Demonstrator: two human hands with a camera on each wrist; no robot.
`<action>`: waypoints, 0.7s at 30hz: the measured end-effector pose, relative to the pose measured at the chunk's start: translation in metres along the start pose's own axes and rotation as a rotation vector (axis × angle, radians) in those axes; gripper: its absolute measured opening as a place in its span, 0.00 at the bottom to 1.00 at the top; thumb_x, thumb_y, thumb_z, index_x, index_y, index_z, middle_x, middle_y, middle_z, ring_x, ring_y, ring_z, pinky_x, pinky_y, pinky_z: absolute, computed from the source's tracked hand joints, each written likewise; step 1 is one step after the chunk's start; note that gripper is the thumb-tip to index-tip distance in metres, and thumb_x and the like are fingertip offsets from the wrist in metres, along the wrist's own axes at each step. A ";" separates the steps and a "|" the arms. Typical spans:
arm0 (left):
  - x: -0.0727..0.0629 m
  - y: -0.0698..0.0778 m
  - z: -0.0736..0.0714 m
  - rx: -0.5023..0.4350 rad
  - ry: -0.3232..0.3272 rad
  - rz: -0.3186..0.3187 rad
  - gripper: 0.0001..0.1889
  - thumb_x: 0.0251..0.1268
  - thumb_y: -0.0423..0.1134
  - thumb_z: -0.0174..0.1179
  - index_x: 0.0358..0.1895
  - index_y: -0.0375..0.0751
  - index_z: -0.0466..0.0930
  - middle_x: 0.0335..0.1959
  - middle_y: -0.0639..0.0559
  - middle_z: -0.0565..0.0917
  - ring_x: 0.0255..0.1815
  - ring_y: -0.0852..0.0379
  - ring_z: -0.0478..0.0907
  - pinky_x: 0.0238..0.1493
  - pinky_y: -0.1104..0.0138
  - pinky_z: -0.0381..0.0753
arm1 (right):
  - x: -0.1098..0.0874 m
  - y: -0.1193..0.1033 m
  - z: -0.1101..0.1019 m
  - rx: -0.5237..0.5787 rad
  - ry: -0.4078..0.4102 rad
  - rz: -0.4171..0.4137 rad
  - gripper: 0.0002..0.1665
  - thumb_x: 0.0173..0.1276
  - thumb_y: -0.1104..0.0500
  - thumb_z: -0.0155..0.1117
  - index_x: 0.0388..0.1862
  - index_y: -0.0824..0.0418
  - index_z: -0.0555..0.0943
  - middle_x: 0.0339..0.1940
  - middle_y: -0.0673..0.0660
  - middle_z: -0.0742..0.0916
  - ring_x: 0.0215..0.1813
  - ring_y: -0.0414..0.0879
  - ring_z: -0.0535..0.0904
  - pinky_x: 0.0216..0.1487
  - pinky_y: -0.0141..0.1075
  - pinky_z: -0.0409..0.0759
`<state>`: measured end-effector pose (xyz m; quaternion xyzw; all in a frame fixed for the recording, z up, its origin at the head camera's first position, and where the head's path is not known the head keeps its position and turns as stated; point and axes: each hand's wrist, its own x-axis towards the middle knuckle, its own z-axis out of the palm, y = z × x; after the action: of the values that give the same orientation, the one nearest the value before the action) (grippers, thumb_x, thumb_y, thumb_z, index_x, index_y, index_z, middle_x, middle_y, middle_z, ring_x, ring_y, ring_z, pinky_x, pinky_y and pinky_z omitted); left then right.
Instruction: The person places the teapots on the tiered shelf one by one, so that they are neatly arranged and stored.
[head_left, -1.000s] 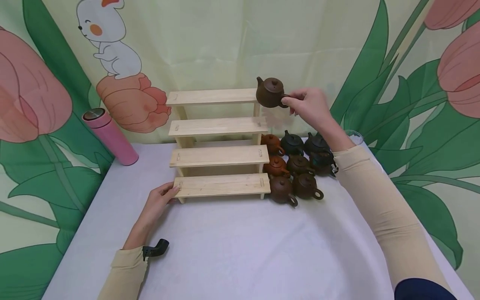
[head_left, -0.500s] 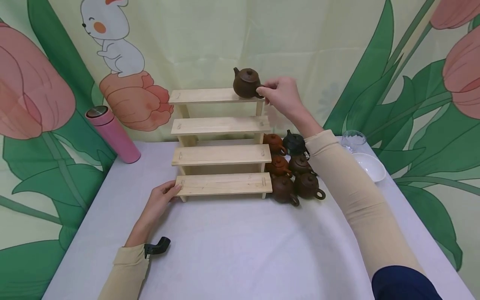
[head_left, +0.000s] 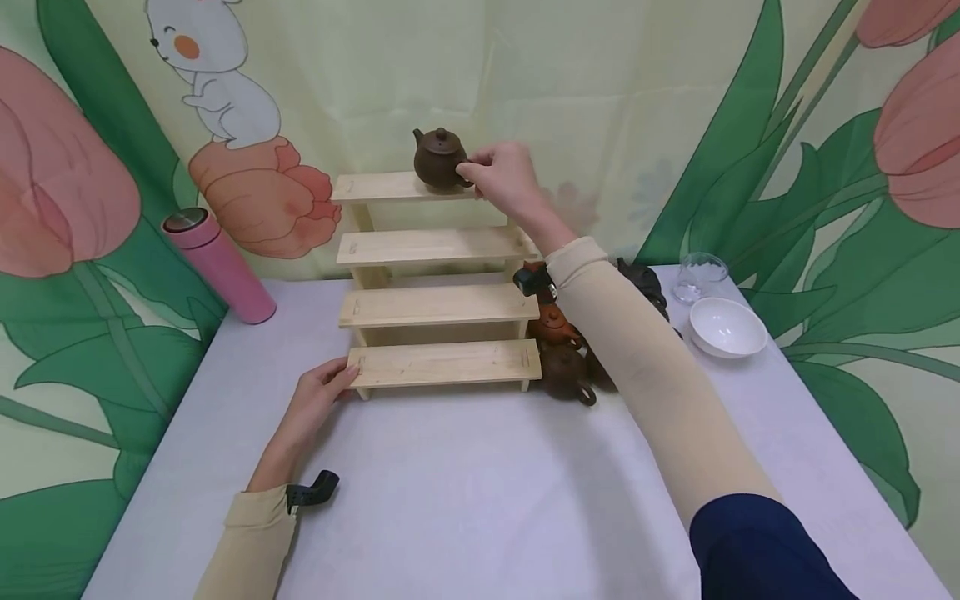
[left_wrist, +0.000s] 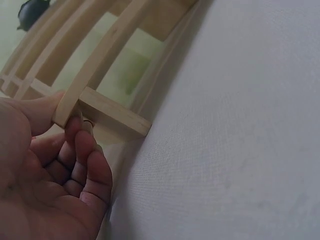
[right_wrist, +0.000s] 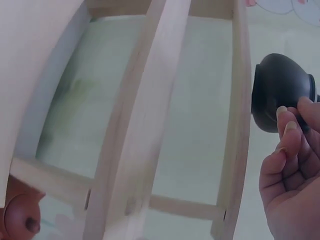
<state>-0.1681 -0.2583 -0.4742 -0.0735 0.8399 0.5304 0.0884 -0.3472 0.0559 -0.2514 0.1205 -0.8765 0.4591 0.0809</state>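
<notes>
A dark brown teapot (head_left: 439, 160) is at the top step of a four-tier wooden stand (head_left: 442, 304), its spout pointing left. My right hand (head_left: 506, 179) pinches the teapot by its handle. In the right wrist view the teapot's body (right_wrist: 280, 90) shows dark, its base right at the top board. My left hand (head_left: 318, 400) grips the left end of the lowest step. In the left wrist view, thumb and fingers of the left hand (left_wrist: 60, 165) pinch that board's corner (left_wrist: 67, 107).
Right of the stand sit several teapots, among them an orange one (head_left: 553, 323) and a brown one (head_left: 564, 372), partly hidden by my right sleeve. A white bowl (head_left: 727, 327) and a clear glass cup (head_left: 699, 275) stand farther right. A pink bottle (head_left: 225, 271) stands at the left.
My right hand has carried the teapot leftward from beyond the stand's right end to around the middle of the top step. The left hand keeps its grip on the lowest step.
</notes>
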 end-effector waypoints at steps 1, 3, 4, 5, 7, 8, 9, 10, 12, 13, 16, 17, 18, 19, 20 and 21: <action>0.000 0.000 0.001 -0.002 0.001 0.002 0.35 0.72 0.61 0.53 0.73 0.40 0.66 0.64 0.42 0.78 0.50 0.60 0.76 0.46 0.76 0.78 | 0.001 -0.002 0.002 -0.008 -0.003 0.006 0.14 0.69 0.53 0.63 0.29 0.61 0.86 0.14 0.50 0.81 0.22 0.40 0.75 0.27 0.30 0.64; -0.001 0.001 0.002 -0.003 0.001 0.001 0.35 0.72 0.61 0.53 0.73 0.40 0.67 0.63 0.42 0.78 0.49 0.60 0.77 0.46 0.76 0.78 | 0.003 -0.005 0.006 -0.026 -0.008 -0.004 0.13 0.68 0.53 0.63 0.29 0.60 0.87 0.15 0.51 0.81 0.21 0.39 0.75 0.27 0.30 0.64; -0.001 0.001 0.003 -0.004 -0.002 0.005 0.35 0.72 0.61 0.53 0.73 0.39 0.66 0.63 0.41 0.78 0.49 0.60 0.76 0.46 0.76 0.78 | 0.003 -0.006 0.008 -0.031 -0.014 -0.001 0.13 0.69 0.53 0.63 0.30 0.60 0.87 0.15 0.52 0.81 0.21 0.39 0.75 0.27 0.30 0.65; -0.002 0.002 0.004 -0.009 -0.001 0.006 0.35 0.72 0.60 0.53 0.72 0.39 0.67 0.63 0.41 0.78 0.49 0.61 0.77 0.46 0.76 0.78 | 0.004 -0.007 0.009 -0.034 -0.017 -0.003 0.13 0.69 0.54 0.63 0.30 0.59 0.87 0.15 0.52 0.82 0.21 0.39 0.75 0.27 0.30 0.65; -0.002 0.002 0.005 -0.014 -0.001 0.001 0.35 0.72 0.60 0.53 0.72 0.39 0.67 0.63 0.41 0.78 0.49 0.61 0.77 0.46 0.76 0.78 | 0.004 -0.009 0.011 -0.030 -0.020 -0.007 0.12 0.68 0.54 0.63 0.30 0.60 0.87 0.16 0.53 0.82 0.21 0.40 0.75 0.27 0.30 0.65; -0.002 0.002 0.005 -0.015 -0.001 -0.001 0.35 0.72 0.60 0.54 0.72 0.39 0.67 0.63 0.41 0.78 0.49 0.62 0.77 0.46 0.76 0.78 | 0.003 -0.010 0.012 -0.027 -0.018 -0.011 0.12 0.69 0.54 0.63 0.31 0.60 0.87 0.16 0.53 0.82 0.21 0.40 0.76 0.27 0.29 0.66; -0.002 0.002 0.005 -0.016 0.000 -0.003 0.35 0.72 0.60 0.54 0.72 0.39 0.67 0.63 0.42 0.78 0.49 0.62 0.77 0.46 0.76 0.78 | 0.003 -0.010 0.013 -0.021 -0.015 -0.008 0.12 0.69 0.54 0.63 0.32 0.60 0.87 0.16 0.52 0.82 0.21 0.40 0.77 0.28 0.29 0.67; -0.002 0.002 0.005 -0.018 -0.002 -0.004 0.35 0.72 0.60 0.54 0.72 0.39 0.67 0.63 0.42 0.78 0.49 0.62 0.77 0.46 0.76 0.78 | 0.003 -0.010 0.013 -0.012 -0.011 -0.005 0.12 0.69 0.54 0.64 0.33 0.60 0.88 0.16 0.51 0.82 0.22 0.41 0.77 0.28 0.29 0.68; -0.003 0.002 0.005 -0.019 -0.004 -0.005 0.35 0.72 0.60 0.54 0.72 0.39 0.67 0.64 0.42 0.78 0.49 0.62 0.77 0.47 0.76 0.78 | 0.003 -0.011 0.014 0.003 -0.007 -0.004 0.12 0.69 0.54 0.64 0.34 0.61 0.88 0.16 0.51 0.82 0.24 0.42 0.79 0.30 0.29 0.71; -0.003 0.002 0.005 -0.021 -0.003 -0.006 0.35 0.72 0.60 0.54 0.72 0.39 0.68 0.63 0.42 0.78 0.49 0.63 0.77 0.47 0.76 0.78 | 0.002 -0.011 0.014 0.009 -0.007 -0.005 0.12 0.69 0.55 0.64 0.35 0.61 0.88 0.16 0.51 0.82 0.25 0.43 0.80 0.31 0.29 0.73; -0.003 0.001 0.005 -0.027 -0.004 -0.007 0.34 0.73 0.58 0.54 0.72 0.39 0.68 0.63 0.41 0.78 0.48 0.63 0.76 0.47 0.75 0.78 | 0.001 -0.011 0.013 0.019 -0.015 -0.011 0.12 0.69 0.55 0.64 0.35 0.62 0.88 0.17 0.52 0.82 0.27 0.45 0.81 0.33 0.29 0.74; -0.003 0.001 0.005 -0.028 -0.002 -0.007 0.34 0.73 0.58 0.54 0.72 0.38 0.68 0.63 0.41 0.78 0.48 0.63 0.76 0.47 0.75 0.78 | 0.001 -0.011 0.013 0.020 -0.019 -0.015 0.12 0.69 0.55 0.63 0.35 0.62 0.87 0.17 0.52 0.82 0.27 0.45 0.81 0.33 0.29 0.74; -0.003 0.001 0.005 -0.029 -0.001 -0.009 0.34 0.73 0.58 0.54 0.72 0.39 0.68 0.63 0.41 0.78 0.47 0.64 0.76 0.46 0.75 0.78 | 0.001 -0.010 0.013 0.024 -0.022 -0.018 0.12 0.69 0.55 0.63 0.35 0.62 0.87 0.17 0.53 0.82 0.27 0.45 0.81 0.33 0.29 0.74; -0.003 0.001 0.005 -0.032 -0.001 -0.010 0.34 0.72 0.58 0.54 0.71 0.39 0.68 0.63 0.41 0.78 0.47 0.64 0.76 0.46 0.76 0.78 | 0.001 -0.010 0.013 0.027 -0.024 -0.019 0.12 0.69 0.55 0.63 0.35 0.62 0.87 0.17 0.53 0.82 0.27 0.45 0.81 0.32 0.29 0.73; -0.002 0.000 0.005 -0.034 -0.003 -0.008 0.34 0.73 0.58 0.54 0.72 0.39 0.68 0.63 0.41 0.78 0.48 0.64 0.76 0.47 0.76 0.78 | 0.000 -0.010 0.013 0.029 -0.025 -0.021 0.12 0.69 0.55 0.62 0.35 0.62 0.87 0.17 0.53 0.82 0.27 0.45 0.81 0.32 0.30 0.74; -0.002 0.000 0.005 -0.037 -0.006 -0.006 0.34 0.73 0.58 0.54 0.72 0.38 0.68 0.64 0.40 0.78 0.48 0.64 0.76 0.47 0.76 0.78 | 0.000 -0.010 0.013 0.031 -0.026 -0.020 0.12 0.69 0.56 0.62 0.35 0.62 0.87 0.17 0.53 0.82 0.27 0.45 0.82 0.31 0.30 0.74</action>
<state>-0.1659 -0.2532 -0.4757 -0.0761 0.8294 0.5459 0.0911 -0.3446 0.0398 -0.2513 0.1365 -0.8690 0.4700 0.0721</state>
